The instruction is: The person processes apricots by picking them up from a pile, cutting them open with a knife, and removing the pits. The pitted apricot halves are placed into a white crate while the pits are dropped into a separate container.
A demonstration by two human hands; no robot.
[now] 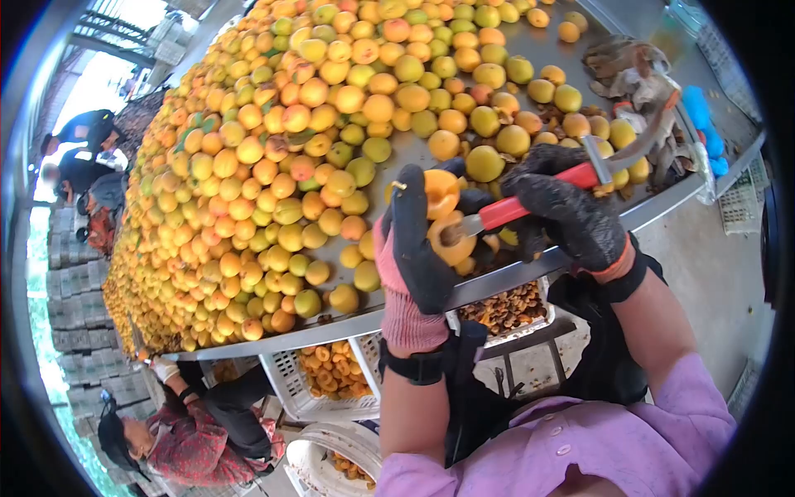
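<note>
My left hand (pixel 418 240), in a black and pink glove, holds an opened orange fruit (pixel 443 192), its two halves spread apart. In my right hand (pixel 571 203), also gloved, is the red handle of a tool (pixel 542 195). One metal end of the tool touches the lower fruit half, at its brown centre; the other end has a curved blade pointing up and right. Both hands are above the metal table's near edge (pixel 489 283). A large heap of orange and yellow-green fruits (pixel 281 166) lies beyond them.
Below the table edge stand a white crate of opened fruit (pixel 323 370), a crate of brown pits (pixel 509 311) and a white bucket (pixel 310 460). Dirty cloths (pixel 633 70) and a blue object (pixel 704 124) lie at right. A co-worker (pixel 190 439) sits lower left; other people are farther off.
</note>
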